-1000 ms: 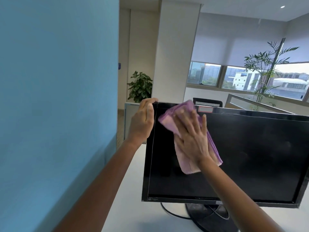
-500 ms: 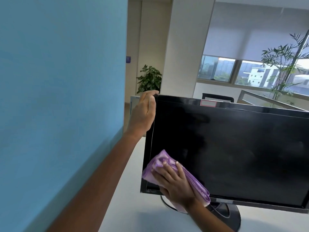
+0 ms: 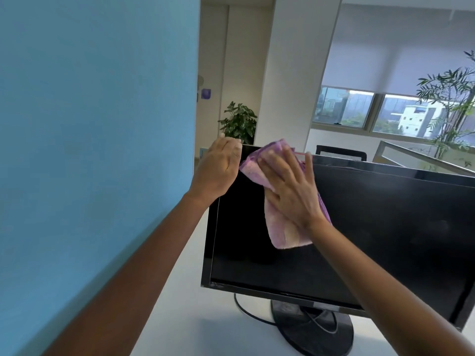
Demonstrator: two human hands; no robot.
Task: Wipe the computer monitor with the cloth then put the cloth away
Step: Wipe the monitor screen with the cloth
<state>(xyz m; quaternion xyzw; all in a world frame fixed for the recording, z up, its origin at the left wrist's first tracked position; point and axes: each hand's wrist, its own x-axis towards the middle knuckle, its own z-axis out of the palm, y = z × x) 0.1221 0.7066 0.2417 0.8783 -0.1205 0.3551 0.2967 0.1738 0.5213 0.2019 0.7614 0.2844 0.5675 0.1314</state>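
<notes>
A black monitor stands on a white desk, close to the desk's left edge, where a blue wall runs along it. The screen is dark. The left hand holds the monitor at its top left corner: the fingers are curled over the top edge and the back of the hand faces the camera. The right hand is flat and wide open, with the fingers straight and spread apart. It presses a purple and pink cloth against the screen, near the top left corner and just beside the left hand. The cloth is folded. Its top reaches the monitor's top edge, and its bottom hangs down below the wrist. Under the monitor is a round black stand that sits on the desk, and a black cable curves across the desk beside the stand. Behind the monitor, far back, a green plant stands by a white pillar. The top of a black chair shows just over the monitor's top edge. A window with a blind half down is on the right, and a tall thin plant stands in front of it.
</notes>
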